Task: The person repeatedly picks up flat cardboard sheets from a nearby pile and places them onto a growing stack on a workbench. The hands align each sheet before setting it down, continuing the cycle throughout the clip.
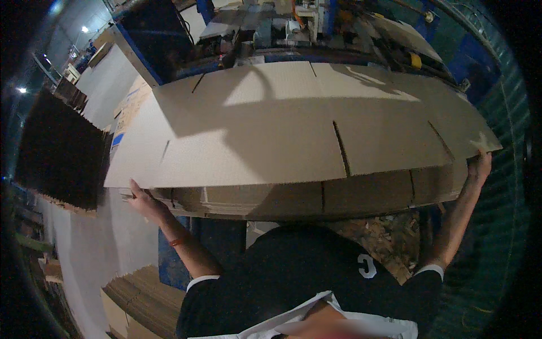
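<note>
Both hands (144, 200) (479, 166) grip cardboard stack (293, 135) ends; fingers hidden beneath sheets.

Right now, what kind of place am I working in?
Most likely a cardboard box factory. Both hands, left hand and right hand, grip a stack of slotted cardboard sheets; machinery stands behind it, and more cardboard stacks sit nearby.

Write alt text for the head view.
A person's left hand and right hand grip opposite ends of a wide stack of slotted cardboard sheets, seen from above. Machinery stands beyond it, more cardboard lower left.
</note>
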Demonstrator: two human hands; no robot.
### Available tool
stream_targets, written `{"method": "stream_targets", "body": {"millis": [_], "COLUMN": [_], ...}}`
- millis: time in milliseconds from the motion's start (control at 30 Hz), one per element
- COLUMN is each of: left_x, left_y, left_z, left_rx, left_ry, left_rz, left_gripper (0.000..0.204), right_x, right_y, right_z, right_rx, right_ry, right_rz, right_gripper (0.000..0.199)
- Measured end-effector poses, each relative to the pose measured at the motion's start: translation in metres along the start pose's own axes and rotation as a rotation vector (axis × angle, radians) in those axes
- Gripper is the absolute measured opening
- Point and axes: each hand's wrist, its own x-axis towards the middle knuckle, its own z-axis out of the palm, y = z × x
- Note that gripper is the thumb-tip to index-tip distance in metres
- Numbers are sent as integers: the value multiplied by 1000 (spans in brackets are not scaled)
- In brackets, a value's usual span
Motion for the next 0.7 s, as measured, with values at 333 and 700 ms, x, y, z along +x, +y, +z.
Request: {"method": "stream_targets", "body": {"millis": [333,700], "left_x": [-4,-62], "left_y": [12,153], "left_z": [-25,-17], "left_rx": [-898,-185], "left_ry": [-544,-1154], "left_rz": [-388,1016], "left_gripper": [29,49], "right_x": [-229,-220], "right_y": [-52,3], "right_z": [47,105], "right_rx": [-1042,-854], "right_ry": [41,-1242], "right_rz": [-90,-550], "right_gripper": [32,31]}}
